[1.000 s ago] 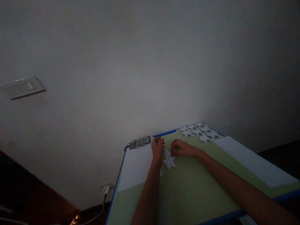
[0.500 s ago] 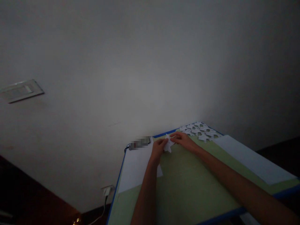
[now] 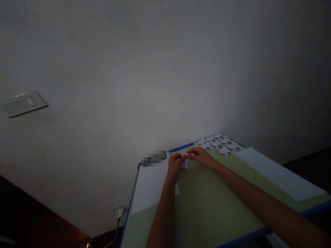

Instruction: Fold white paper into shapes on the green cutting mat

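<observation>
A folded white paper star [image 3: 184, 164] is held between my two hands above the green tabletop [image 3: 207, 203]. My left hand [image 3: 176, 163] pinches its left side, fingers closed. From the right, my right hand [image 3: 200, 156] grips the star near its middle and right point, thumb and fingertips pressed together. My fingers hide part of the star. Several similar paper stars [image 3: 225, 150] lie grouped at the table's far right corner, beyond my right hand.
White paper sheets lie on the left [image 3: 148, 186] and a long white sheet [image 3: 279, 175] along the right edge. A blurred-out object [image 3: 153, 158] sits at the back left. Behind stands a grey wall [image 3: 155, 86]; a plugged-in cord [image 3: 118, 215] hangs left of the table.
My right hand has shifted slightly left and its fingers have closed in on the star's middle. My left hand stays almost where it was.
</observation>
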A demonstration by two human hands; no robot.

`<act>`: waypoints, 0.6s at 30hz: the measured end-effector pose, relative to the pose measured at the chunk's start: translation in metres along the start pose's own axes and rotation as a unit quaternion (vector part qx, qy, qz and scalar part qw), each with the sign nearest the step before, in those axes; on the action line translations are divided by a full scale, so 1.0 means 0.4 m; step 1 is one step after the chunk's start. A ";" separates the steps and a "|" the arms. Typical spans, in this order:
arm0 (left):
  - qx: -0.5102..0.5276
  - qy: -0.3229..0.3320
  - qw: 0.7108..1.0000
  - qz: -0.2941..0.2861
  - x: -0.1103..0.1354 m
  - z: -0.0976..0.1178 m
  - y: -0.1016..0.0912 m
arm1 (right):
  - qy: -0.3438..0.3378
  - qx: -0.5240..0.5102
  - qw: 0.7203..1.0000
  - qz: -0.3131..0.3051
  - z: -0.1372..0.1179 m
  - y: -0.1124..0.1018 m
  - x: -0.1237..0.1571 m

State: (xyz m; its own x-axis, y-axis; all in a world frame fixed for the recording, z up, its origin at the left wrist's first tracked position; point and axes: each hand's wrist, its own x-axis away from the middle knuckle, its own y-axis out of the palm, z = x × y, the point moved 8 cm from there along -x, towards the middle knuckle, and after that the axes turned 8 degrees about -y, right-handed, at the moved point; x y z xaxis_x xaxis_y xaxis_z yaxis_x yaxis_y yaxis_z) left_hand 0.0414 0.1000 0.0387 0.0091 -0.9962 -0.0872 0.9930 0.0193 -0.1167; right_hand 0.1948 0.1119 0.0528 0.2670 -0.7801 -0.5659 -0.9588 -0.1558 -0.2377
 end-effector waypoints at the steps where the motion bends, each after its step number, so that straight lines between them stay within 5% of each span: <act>1: 0.001 -0.002 1.000 0.001 0.001 0.000 0.000 | 0.000 0.004 1.000 0.004 0.004 -0.001 -0.001; 6: 0.029 -0.038 0.999 0.003 -0.002 -0.005 0.010 | -0.003 0.027 0.998 0.055 0.023 -0.028 -0.007; 12: 0.048 -0.106 0.987 0.112 -0.003 -0.033 -0.037 | 0.001 0.042 0.985 0.167 0.027 -0.088 -0.002; 18: 0.124 -0.151 0.981 -0.004 0.013 -0.030 0.013 | -0.108 0.114 0.981 0.116 -0.033 -0.044 0.008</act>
State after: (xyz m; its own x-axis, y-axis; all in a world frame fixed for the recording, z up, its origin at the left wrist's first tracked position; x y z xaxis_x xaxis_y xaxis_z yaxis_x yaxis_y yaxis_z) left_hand 0.0453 0.0959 0.0257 -0.0014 -0.9767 0.2145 0.9911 0.0272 0.1307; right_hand 0.2114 0.1041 0.0654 0.0820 -0.6284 -0.7736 -0.9560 0.1699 -0.2393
